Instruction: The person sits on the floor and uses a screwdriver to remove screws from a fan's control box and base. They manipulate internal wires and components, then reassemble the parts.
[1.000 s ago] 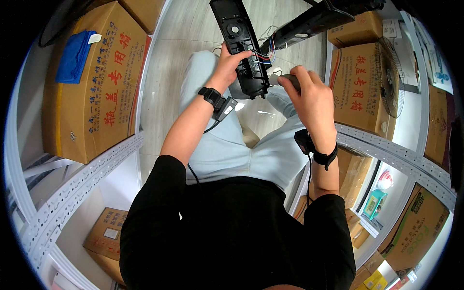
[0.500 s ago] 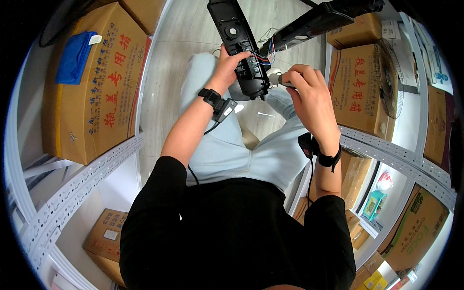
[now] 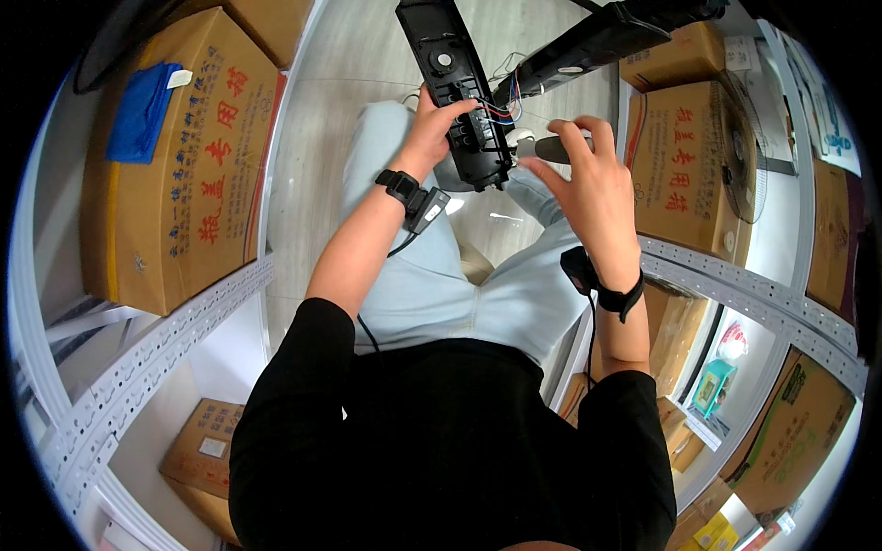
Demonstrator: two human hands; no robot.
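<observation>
Cardboard boxes [image 3: 188, 174] on white metal shelving [image 3: 147, 363] flank you. Your left hand [image 3: 432, 129], wrist bent, clamps the long black panel [image 3: 459, 87] above your knees. Your right hand [image 3: 588, 179] curls around a grey-handled tool [image 3: 551, 149] just beside the panel's wires [image 3: 496, 108].

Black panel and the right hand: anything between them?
In the head view, the grey-handled tool in the right hand bridges that gap, its tip at the black panel that the left hand holds, near red and blue wires.
</observation>
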